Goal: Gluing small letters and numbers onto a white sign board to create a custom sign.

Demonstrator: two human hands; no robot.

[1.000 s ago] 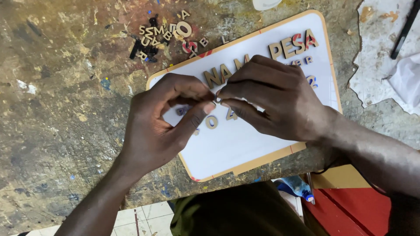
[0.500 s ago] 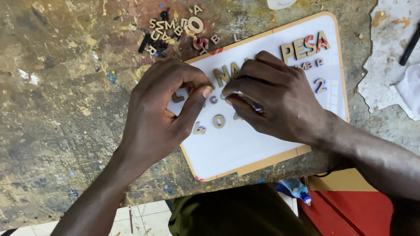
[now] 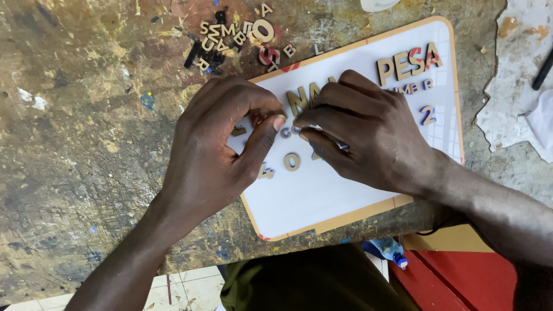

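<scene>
Since half a second ago, hands shifted slightly down the white board [image 3: 345, 196], thumbs now closer. At six o'clock, dark trousers and tiled floor. Nearer centre, left hand [image 3: 213, 155] and right hand [image 3: 368, 138] meeting, fingers [image 3: 271, 129] pressed together, pinching a small piece [image 3: 308, 127], barely visible, over the board's middle. Small wooden letters [image 3: 292, 162] glued just beneath. Risk, judged: slipped pinch dropping the piece crooked, or knuckles nudging fresh letters askew. At twelve o'clock, loose letter pile [image 3: 230, 37] on stained worktop [image 3: 75, 144].
</scene>
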